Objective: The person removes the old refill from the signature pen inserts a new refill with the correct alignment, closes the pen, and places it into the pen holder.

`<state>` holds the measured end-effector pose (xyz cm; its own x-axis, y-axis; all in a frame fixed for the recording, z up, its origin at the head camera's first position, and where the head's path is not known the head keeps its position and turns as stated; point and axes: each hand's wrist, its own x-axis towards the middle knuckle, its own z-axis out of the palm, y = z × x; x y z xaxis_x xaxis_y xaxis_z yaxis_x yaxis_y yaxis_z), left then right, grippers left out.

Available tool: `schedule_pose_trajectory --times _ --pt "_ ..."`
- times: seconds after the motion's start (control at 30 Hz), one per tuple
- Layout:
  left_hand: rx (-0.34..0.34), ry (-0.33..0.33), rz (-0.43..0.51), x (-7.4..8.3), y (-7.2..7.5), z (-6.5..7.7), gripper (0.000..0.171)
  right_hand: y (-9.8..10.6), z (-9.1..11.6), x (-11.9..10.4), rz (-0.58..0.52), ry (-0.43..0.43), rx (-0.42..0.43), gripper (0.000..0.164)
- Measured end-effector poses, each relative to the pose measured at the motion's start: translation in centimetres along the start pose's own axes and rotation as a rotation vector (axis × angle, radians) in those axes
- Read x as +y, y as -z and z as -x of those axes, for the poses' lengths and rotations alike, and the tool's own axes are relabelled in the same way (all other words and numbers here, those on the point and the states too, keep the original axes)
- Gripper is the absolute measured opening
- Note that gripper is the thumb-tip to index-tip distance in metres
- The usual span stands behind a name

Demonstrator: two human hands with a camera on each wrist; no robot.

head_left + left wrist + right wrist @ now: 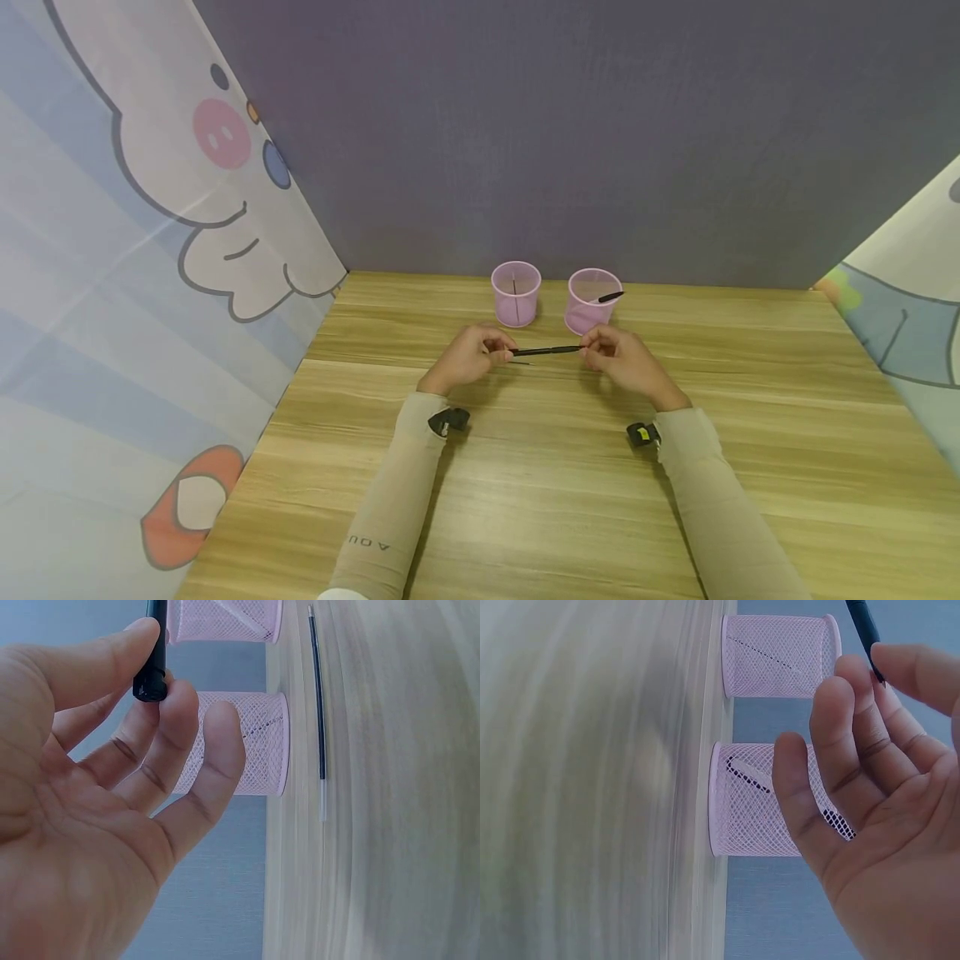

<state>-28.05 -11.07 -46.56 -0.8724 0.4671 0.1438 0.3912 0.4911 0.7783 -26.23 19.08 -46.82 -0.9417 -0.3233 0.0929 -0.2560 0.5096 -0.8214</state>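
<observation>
Between both hands, level above the table, is a slim black pen [547, 351]. My left hand [468, 358] pinches its left end; in the left wrist view the thumb and index finger press on the pen's blunt black end [151, 684]. My right hand [626, 360] pinches the other end, and the right wrist view shows the pen's narrow tip [877, 669] at the fingertips. The other fingers of both hands are loosely bent. A pen refill [321, 712], dark with a clear end, lies on the table below the left hand.
Two pink mesh cups stand behind the hands. The left cup [506, 312] contains a thin dark stick, and the right cup [579, 318] has a black-ended pen [611, 297] leaning over its rim. Behind the wooden table [540, 500] rises a dark grey panel [570, 142].
</observation>
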Motion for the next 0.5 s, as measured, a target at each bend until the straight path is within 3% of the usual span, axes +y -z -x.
schedule_pose_trajectory --times 0.5 --pt "0.003 0.006 0.000 0.17 -0.01 0.06 0.006 0.04 0.17 0.29 -0.032 0.049 -0.016 0.014"
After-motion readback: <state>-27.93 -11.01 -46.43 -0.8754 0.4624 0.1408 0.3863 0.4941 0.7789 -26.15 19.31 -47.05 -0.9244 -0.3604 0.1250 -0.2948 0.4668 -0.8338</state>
